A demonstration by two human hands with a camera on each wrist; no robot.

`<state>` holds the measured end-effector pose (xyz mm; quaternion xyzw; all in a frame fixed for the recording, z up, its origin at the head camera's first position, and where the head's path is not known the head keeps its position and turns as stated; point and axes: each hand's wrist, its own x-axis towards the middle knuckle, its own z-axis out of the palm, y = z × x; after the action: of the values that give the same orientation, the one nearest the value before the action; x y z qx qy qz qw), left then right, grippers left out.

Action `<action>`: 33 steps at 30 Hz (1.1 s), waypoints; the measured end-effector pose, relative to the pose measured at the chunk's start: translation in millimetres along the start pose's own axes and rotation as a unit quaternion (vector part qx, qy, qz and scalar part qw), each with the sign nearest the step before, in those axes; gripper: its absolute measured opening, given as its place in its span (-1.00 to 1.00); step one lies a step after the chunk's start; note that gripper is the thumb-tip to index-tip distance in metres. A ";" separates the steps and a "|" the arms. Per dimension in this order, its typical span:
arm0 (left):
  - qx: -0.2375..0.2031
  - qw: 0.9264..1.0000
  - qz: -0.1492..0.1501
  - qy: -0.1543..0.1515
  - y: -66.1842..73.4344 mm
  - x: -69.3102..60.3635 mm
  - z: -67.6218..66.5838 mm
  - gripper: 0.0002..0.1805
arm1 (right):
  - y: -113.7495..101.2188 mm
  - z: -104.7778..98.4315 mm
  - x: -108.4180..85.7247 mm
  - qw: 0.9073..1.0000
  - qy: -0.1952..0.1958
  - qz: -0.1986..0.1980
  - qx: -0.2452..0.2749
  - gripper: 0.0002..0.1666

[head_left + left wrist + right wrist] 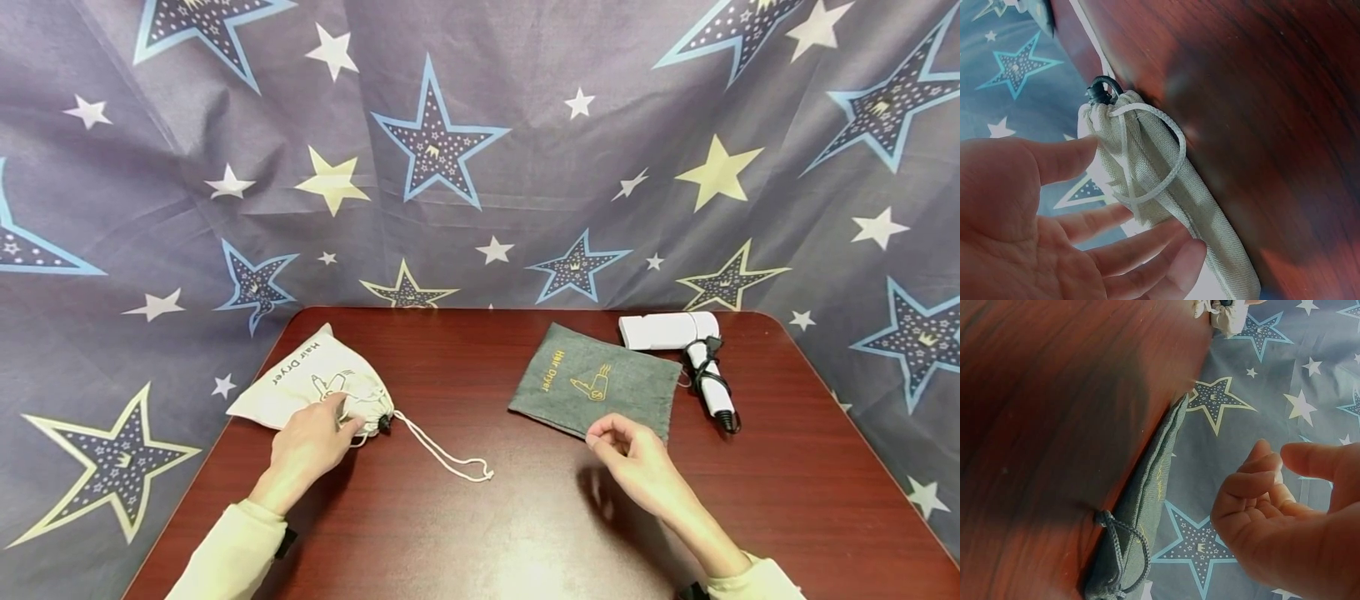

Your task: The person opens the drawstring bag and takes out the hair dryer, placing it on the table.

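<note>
A cream drawstring pouch (300,375) printed "Hair Dryer" lies on the left of the table, looking filled. Its gathered mouth has a black cord stopper (385,422) and a white cord (442,454). My left hand (315,442) is at that gathered end, its thumb and fingers apart and loosely bent beside the cloth; the left wrist view shows the pouch (1160,162) close to the fingertips. A flat grey "Hair Dryer" pouch (570,383) lies right of centre. Over its near edge hovers my right hand (637,462), fingers loosely curled, holding nothing.
Behind the grey pouch's right side lies a white hair dryer (667,331), its black power cord (708,371) wound round the handle. The reddish-brown table (465,375) ends at a star-patterned curtain (450,225).
</note>
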<state>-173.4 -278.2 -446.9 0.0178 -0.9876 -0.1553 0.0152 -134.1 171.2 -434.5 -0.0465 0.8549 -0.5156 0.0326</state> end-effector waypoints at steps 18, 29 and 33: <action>0.003 1.000 -0.006 0.004 3.2 1.9 1.7 -0.45 | 1.3 -0.7 -0.1 1.000 0.000 -0.001 0.003 -0.93; -0.002 1.000 -0.007 0.015 6.6 1.9 2.1 -0.48 | 2.2 0.8 0.2 1.000 0.001 -0.006 0.003 -0.94; 0.001 1.000 -0.006 0.019 7.8 0.7 2.6 -0.49 | 2.2 1.5 0.1 1.000 -0.001 -0.009 0.007 -0.94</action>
<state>-174.4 -270.0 -447.1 0.0265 -0.9871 -0.1543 0.0332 -134.2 170.9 -437.2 -0.0545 0.8510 -0.5215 0.0290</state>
